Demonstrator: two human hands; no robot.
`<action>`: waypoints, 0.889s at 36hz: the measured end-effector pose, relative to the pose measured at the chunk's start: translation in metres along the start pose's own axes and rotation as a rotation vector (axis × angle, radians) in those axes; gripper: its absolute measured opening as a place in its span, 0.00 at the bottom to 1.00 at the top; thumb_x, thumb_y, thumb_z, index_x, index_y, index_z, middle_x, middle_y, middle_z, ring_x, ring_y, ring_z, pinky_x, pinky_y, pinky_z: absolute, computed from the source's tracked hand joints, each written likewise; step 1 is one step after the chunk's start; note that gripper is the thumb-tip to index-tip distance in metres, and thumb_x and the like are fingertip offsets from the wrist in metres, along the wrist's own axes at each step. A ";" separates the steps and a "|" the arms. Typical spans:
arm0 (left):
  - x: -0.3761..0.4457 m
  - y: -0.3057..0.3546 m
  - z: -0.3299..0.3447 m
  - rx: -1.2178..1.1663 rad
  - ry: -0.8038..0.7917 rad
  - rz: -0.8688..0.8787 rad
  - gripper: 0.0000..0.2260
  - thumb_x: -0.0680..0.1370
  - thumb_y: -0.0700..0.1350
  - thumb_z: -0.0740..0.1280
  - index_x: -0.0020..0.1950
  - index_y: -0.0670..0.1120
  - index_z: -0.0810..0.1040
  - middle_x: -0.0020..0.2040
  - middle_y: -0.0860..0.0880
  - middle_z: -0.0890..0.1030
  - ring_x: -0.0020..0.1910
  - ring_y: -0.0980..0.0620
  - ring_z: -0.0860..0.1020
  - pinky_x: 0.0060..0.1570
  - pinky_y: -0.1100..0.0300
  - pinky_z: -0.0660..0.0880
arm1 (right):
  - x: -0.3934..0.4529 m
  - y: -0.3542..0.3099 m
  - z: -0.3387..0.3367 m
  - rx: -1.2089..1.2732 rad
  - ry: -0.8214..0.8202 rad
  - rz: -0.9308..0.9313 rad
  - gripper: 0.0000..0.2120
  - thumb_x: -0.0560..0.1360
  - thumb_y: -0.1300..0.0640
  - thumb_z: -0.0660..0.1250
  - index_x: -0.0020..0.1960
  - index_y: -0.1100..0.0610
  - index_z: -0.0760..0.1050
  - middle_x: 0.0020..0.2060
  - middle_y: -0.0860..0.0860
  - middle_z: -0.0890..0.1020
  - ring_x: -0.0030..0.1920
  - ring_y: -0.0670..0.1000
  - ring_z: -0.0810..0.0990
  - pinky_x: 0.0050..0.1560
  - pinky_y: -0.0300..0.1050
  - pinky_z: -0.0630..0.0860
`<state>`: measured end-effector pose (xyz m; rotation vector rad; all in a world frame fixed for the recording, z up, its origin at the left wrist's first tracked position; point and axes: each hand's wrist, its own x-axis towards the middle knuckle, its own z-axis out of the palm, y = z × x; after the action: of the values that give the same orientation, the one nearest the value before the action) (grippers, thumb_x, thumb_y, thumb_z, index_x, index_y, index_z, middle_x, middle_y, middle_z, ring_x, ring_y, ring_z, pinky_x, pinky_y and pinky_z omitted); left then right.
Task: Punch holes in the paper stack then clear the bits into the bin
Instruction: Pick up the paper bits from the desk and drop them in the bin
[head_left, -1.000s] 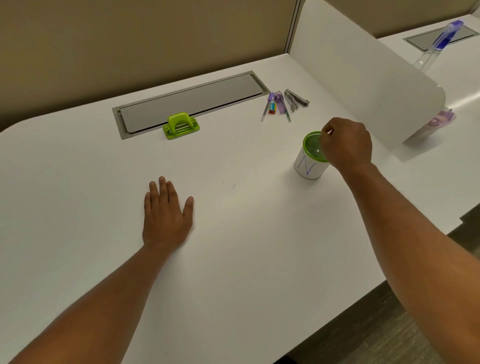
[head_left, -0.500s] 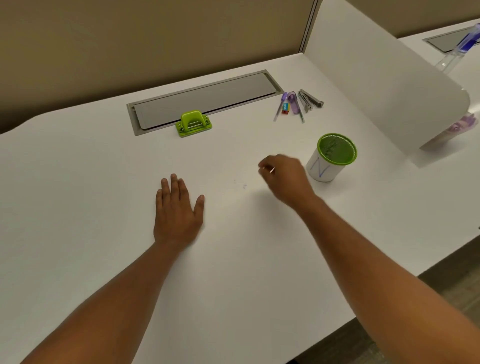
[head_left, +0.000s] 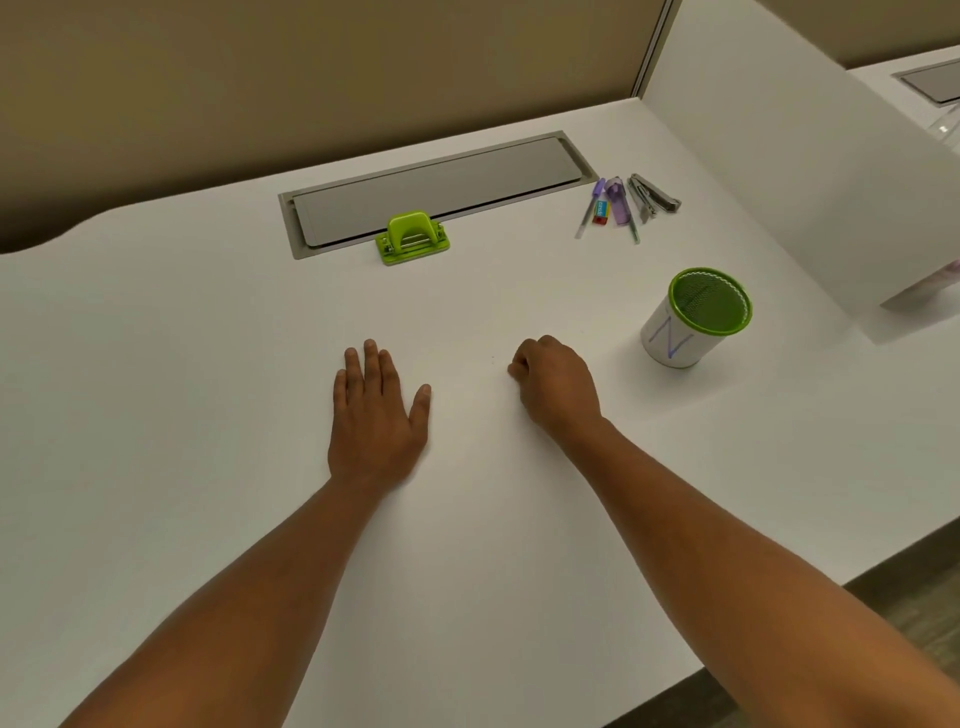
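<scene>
The green hole punch (head_left: 413, 237) stands at the back of the white desk (head_left: 208, 364), against the grey cable tray lid (head_left: 441, 189). The bin (head_left: 675, 340) is a green mesh cup wrapped in white paper with blue marks, to the right. My left hand (head_left: 376, 415) lies flat on the desk with straight fingers. My right hand (head_left: 556, 384) rests left of the bin, its fingers curled and its fingertips down on the surface. Nothing shows between them. A tiny speck (head_left: 492, 358) lies just left of those fingertips. No paper stack stands out from the white surface.
Pens, a purple item and a metal stapler remover (head_left: 623, 205) lie behind the bin. A white divider panel (head_left: 810, 171) rises on the right. The desk's front edge runs diagonally at the lower right, with dark floor (head_left: 914, 597) beyond.
My right hand has come from above the bin, leftward and down to the desk near the speck. My left hand has stayed flat in place.
</scene>
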<state>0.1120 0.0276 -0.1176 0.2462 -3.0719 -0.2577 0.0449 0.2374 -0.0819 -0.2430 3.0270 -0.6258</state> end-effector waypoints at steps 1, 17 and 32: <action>0.000 0.000 0.000 0.003 -0.001 -0.001 0.34 0.81 0.61 0.44 0.79 0.38 0.55 0.80 0.41 0.53 0.80 0.42 0.49 0.78 0.47 0.49 | 0.000 -0.001 0.001 -0.023 0.008 -0.007 0.07 0.79 0.59 0.62 0.46 0.61 0.75 0.43 0.57 0.77 0.42 0.59 0.76 0.39 0.51 0.74; -0.001 -0.002 0.000 0.006 -0.016 -0.005 0.33 0.82 0.61 0.45 0.79 0.39 0.54 0.81 0.42 0.51 0.80 0.42 0.48 0.78 0.47 0.48 | 0.019 0.017 -0.078 0.568 0.026 0.332 0.07 0.77 0.53 0.68 0.42 0.54 0.79 0.33 0.45 0.78 0.38 0.47 0.76 0.39 0.39 0.69; -0.001 0.000 -0.003 -0.002 -0.024 -0.007 0.33 0.82 0.61 0.45 0.79 0.38 0.54 0.81 0.41 0.51 0.80 0.42 0.47 0.78 0.47 0.47 | 0.017 0.095 -0.177 0.407 0.285 0.419 0.02 0.72 0.57 0.71 0.40 0.53 0.81 0.38 0.47 0.80 0.43 0.48 0.78 0.40 0.41 0.72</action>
<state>0.1129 0.0272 -0.1146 0.2562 -3.0952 -0.2666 0.0016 0.3899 0.0427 0.5195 2.9525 -1.2849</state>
